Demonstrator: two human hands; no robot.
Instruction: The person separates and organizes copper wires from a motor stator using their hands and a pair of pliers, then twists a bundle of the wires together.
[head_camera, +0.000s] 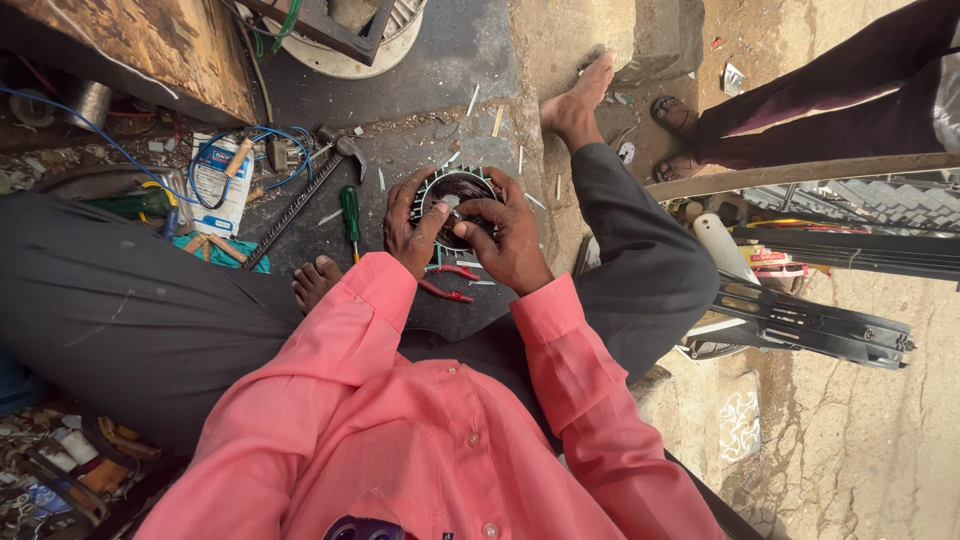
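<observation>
The person in the pink long-sleeved shirt (420, 440) is sitting cross-legged on the dark, littered floor (450, 70), dark trousers spreading to both sides and one bare foot (578, 100) reaching toward the far edge. Straight ahead of the chest, in the middle of the scene, the round black ribbed motor stator with dark windings in its bore (455, 190) is lying flat on the floor, its open face turned up at the camera (so its axis is running roughly vertical, with no long side to speak of).

Both hands are clamping on it together: the left hand (412, 228) is gripping the left rim, and the right hand (508, 240) is wrapping the right rim with fingers curling over the opening. Neither is nearer; they are meeting on the ring.

Just near of the ring, red-handled pliers (448, 288) are lying on the floor. To the left, a green-handled screwdriver (350, 215) is pointing away, then a white packet (222, 180) with blue wire (250, 140) looping over it. No container's contents are showing clearly. At far right another person's sandalled feet (680, 135) are standing.
</observation>
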